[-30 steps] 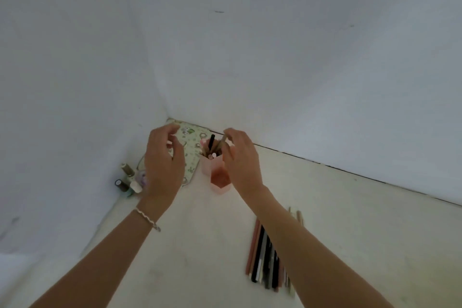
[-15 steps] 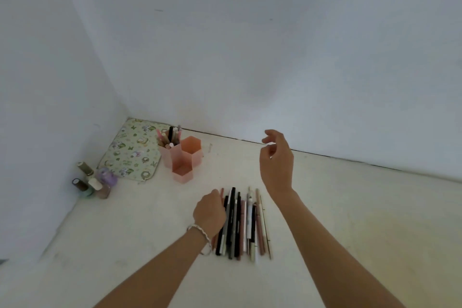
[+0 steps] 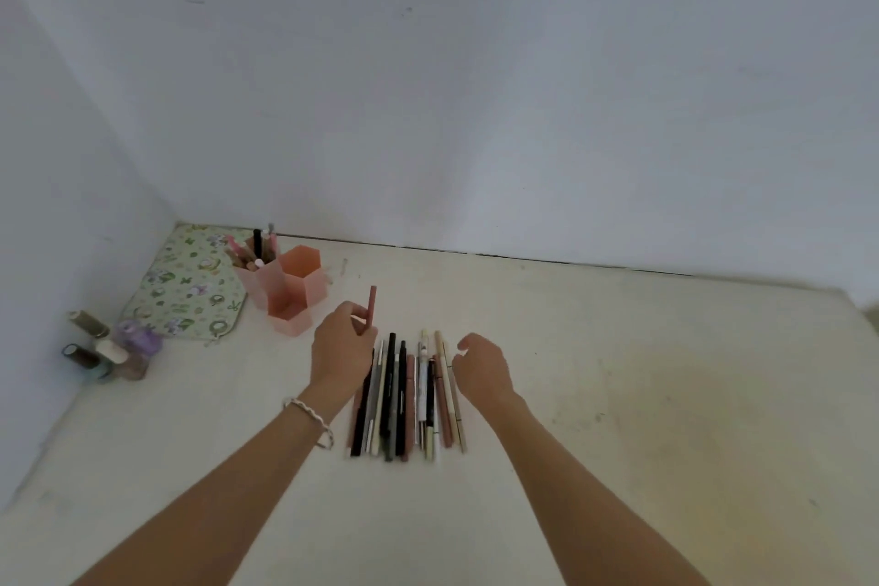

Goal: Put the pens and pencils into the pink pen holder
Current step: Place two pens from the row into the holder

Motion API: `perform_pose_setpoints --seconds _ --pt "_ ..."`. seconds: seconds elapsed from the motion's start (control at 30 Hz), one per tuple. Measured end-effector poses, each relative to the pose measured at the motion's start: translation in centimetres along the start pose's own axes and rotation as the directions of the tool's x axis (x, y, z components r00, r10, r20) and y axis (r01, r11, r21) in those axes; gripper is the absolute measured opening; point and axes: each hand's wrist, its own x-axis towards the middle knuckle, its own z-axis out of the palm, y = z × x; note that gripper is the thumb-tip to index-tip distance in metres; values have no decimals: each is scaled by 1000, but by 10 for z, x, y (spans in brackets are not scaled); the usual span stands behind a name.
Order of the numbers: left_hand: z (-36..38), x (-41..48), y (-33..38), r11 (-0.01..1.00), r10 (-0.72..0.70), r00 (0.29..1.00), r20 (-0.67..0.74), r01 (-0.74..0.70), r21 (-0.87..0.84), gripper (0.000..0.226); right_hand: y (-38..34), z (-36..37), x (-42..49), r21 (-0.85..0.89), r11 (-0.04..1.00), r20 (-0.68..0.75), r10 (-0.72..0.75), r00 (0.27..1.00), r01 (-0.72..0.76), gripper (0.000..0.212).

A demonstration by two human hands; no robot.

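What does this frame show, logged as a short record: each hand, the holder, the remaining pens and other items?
left hand: closed on a pink pen, lifted clear of the row
right hand: empty, fingers loosely curled, over the row's right edge
pink pen holder: upright, hexagonal cells; only the rear left cell holds pens
row of pens and pencils: lying side by side on the table
other items: patterned pouch; small bottles in the left corner

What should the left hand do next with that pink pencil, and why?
Probably carry it up-left and drop it into the pen holder. The left hand already pinches the pink pencil above the row of pens, and two holder sections look empty.
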Motion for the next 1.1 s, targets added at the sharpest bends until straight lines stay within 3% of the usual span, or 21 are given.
perform_pose_setpoints --seconds 0.13,0.33,0.43,0.57,0.67,0.8,0.93,1.0,1.1 --pt "-2 -3 8 997 59 998 -16 -60 -39 13 -2 21 -4 -158 986 63 56 996 -46 10" --pt "-7 -11 5 993 56 998 -33 -59 -107 14 -6 35 -7 -61 992 -21 107 994 -108 16" --pt "-21 -8 7 979 100 988 -113 -118 -167 32 -9 26 -6 18 999 -109 34 993 -32 10" --pt "-65 15 17 931 202 918 -341 -288 -224 69 -35 -13 4 256 946 -386 -89 918 199 39" --pt "-105 41 21 935 195 844 -499 -313 -165 63 -74 -41 9 390 820 -523 -176 834 418 45" --pt "-138 74 18 934 201 753 -626 -340 -110 59 -126 -50 4 426 659 -622 -283 730 620 52" --pt "-140 94 3 935 267 786 -558 -352 -49 56 -170 -38 0 444 567 -634 -348 690 694 47" --pt "-134 97 -9 919 373 779 -504 -384 86 50 -189 -27 1 479 529 -624 -355 696 700 46" --pt "-126 98 -32 825 541 706 -458 -339 452 30 -212 -9 6 524 490 -598 -370 711 697 46"
